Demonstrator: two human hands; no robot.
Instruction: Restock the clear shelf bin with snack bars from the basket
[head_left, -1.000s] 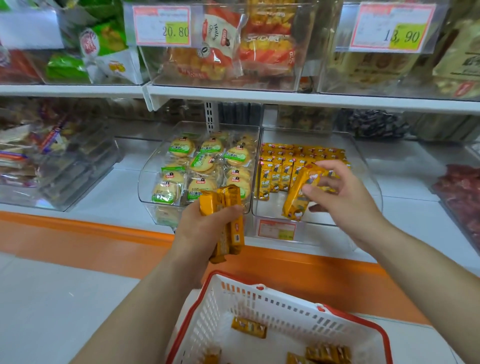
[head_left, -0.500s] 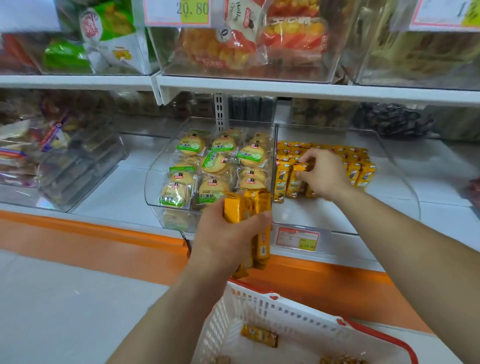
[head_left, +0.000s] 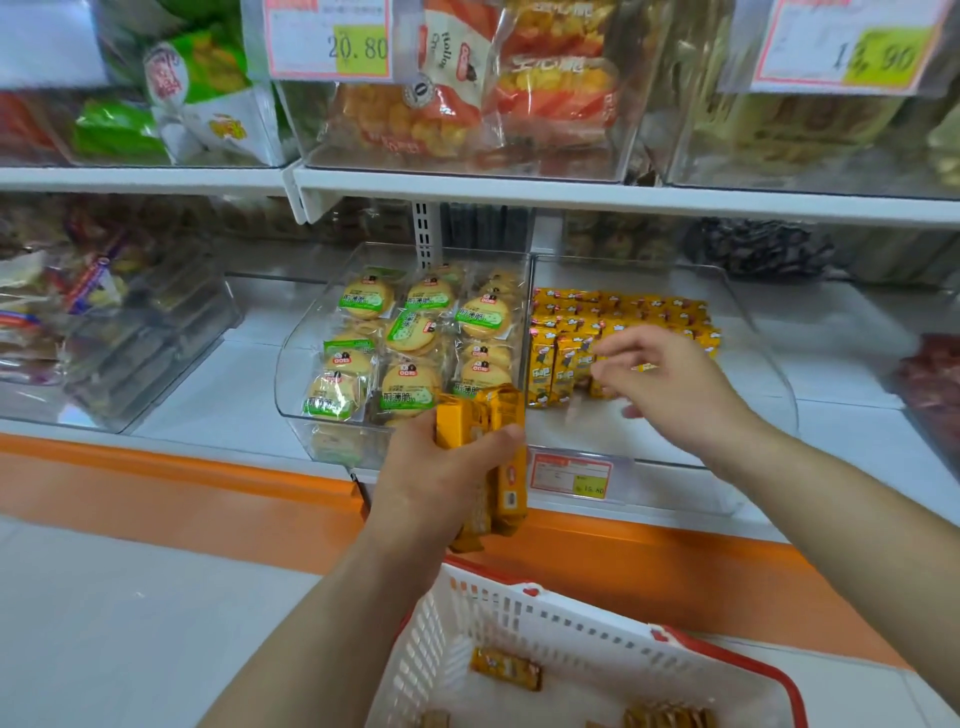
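White shop shelving (head_left: 208, 395) carries the clear shelf bin (head_left: 769, 374), where yellow snack bars (head_left: 618, 312) stand in rows at its back and left side. Over the bin's front half hangs the right hand (head_left: 670, 389), fingers loosely apart and gripping nothing, while the left hand (head_left: 441, 473) is clamped round a bundle of bars (head_left: 498, 415) just before the shelf's front edge. Below, the white basket (head_left: 519, 608) has a few loose bars (head_left: 506, 667) on its floor.

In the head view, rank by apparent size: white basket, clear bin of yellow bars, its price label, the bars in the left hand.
1. Clear bin and white basket: similar; the basket is nearer and cut off, so unranked.
2. Bars in the left hand.
3. Price label.
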